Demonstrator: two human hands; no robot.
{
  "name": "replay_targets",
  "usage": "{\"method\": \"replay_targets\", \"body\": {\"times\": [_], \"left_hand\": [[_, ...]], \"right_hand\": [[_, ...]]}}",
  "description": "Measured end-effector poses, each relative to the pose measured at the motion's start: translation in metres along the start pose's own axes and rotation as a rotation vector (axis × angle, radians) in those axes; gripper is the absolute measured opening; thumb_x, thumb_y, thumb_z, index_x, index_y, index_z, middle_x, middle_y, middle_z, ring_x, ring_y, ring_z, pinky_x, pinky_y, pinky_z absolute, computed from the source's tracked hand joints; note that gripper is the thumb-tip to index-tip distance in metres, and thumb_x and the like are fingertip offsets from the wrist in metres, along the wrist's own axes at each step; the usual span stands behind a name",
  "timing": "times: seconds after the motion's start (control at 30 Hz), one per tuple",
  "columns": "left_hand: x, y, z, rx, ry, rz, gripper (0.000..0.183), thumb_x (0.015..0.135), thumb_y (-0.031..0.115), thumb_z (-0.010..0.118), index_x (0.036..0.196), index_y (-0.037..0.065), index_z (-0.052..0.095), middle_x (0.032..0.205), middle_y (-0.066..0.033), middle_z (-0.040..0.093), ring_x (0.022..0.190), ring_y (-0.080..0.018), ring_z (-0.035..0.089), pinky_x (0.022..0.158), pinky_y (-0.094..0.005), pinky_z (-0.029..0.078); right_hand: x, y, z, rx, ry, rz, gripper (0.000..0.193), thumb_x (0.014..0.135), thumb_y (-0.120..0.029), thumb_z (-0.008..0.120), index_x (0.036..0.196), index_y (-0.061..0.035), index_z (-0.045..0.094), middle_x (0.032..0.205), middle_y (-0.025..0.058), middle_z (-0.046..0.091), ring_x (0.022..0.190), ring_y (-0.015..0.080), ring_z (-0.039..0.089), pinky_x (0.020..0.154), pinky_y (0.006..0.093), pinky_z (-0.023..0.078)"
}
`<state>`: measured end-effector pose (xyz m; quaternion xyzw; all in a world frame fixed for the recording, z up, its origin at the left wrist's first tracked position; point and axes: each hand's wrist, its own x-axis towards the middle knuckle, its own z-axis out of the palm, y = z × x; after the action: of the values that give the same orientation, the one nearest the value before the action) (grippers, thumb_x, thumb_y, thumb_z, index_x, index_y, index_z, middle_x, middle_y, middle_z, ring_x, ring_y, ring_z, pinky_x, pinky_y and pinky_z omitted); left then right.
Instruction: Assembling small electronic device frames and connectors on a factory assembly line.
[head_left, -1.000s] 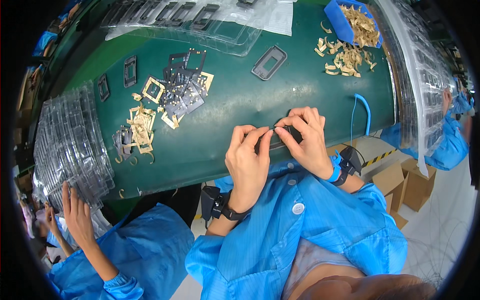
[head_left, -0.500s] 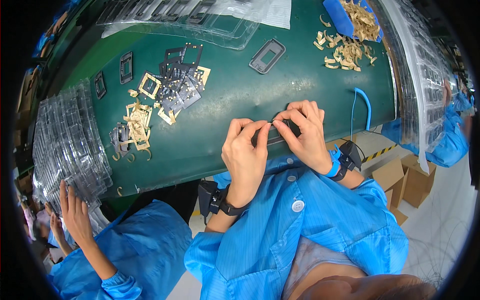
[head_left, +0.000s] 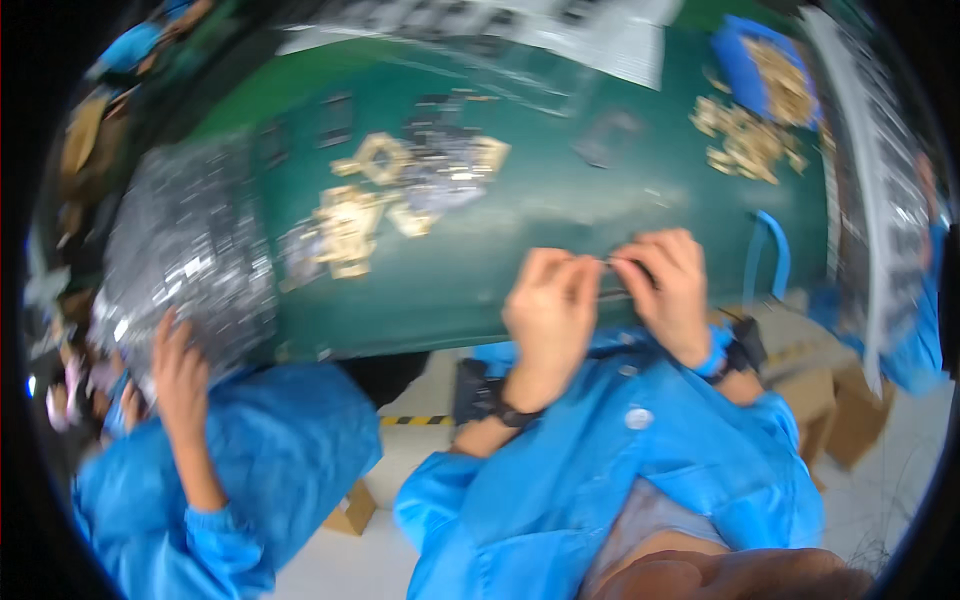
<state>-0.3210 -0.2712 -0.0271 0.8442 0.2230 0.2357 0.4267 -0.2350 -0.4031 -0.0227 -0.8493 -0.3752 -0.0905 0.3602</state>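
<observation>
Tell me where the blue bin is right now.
In the head view, the blue bin sits at the upper right of the green table, just beyond the loose tan strips.

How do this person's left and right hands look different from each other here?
Wrist: the right hand has a blue band at its wrist as well as dark gear, while the left hand shows only dark gear.
Lean: the left hand's fingers point up and to the right, the right hand's up and to the left.
Shared: both are bare, with fingertips drawn close together near the front edge of the green table.
</observation>
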Motion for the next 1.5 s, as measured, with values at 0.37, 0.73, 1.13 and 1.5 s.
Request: {"method": "replay_targets", "body": {"times": [0.37,0.73,1.13,1.5], "left_hand": [[-0.008,0.0,0.003,-0.065,-0.035,-0.059,0.009,0.087,0.011,0.069,0.091,0.003,0.073,0.093,-0.0095,0.062,0.074,-0.0316,0.066,0.065,-0.0413,0.052],[-0.008,-0.004,0.001,-0.07,-0.064,-0.059,0.012,0.088,0.015,0.069,0.091,0.004,0.073,0.094,-0.0083,0.063,0.076,-0.0335,0.066,0.065,-0.043,0.052],[-0.01,-0.009,0.003,-0.081,-0.025,0.015,0.011,0.087,0.014,0.071,0.091,0.004,0.073,0.092,-0.0095,0.064,0.073,-0.0315,0.066,0.064,-0.0405,0.053],[-0.022,-0.013,0.003,-0.128,0.058,0.095,0.04,0.085,0.004,0.072,0.124,0.004,0.063,0.099,-0.0103,0.064,0.065,-0.0206,0.06,0.059,-0.0321,0.051]], "right_hand": [[-0.002,0.002,-0.003,0.075,-0.138,0.085,0.012,0.084,-0.004,0.071,0.084,-0.0009,0.06,0.086,0.0122,0.057,0.083,0.0315,0.053,0.078,0.0388,0.041],[0.005,-0.003,-0.011,0.151,-0.234,-0.002,0.009,0.082,0.002,0.066,0.088,0.0014,0.059,0.091,0.0154,0.055,0.087,0.0348,0.053,0.078,0.042,0.043],[0.014,-0.006,-0.008,0.097,-0.164,-0.099,0.012,0.079,-0.004,0.072,0.083,-0.0021,0.061,0.082,0.0122,0.055,0.079,0.0323,0.053,0.07,0.0411,0.043],[0.018,-0.008,-0.001,0.025,-0.153,-0.104,0.022,0.074,-0.014,0.079,0.076,-0.0066,0.058,0.076,0.008,0.052,0.074,0.0288,0.053,0.064,0.0393,0.039]]}}
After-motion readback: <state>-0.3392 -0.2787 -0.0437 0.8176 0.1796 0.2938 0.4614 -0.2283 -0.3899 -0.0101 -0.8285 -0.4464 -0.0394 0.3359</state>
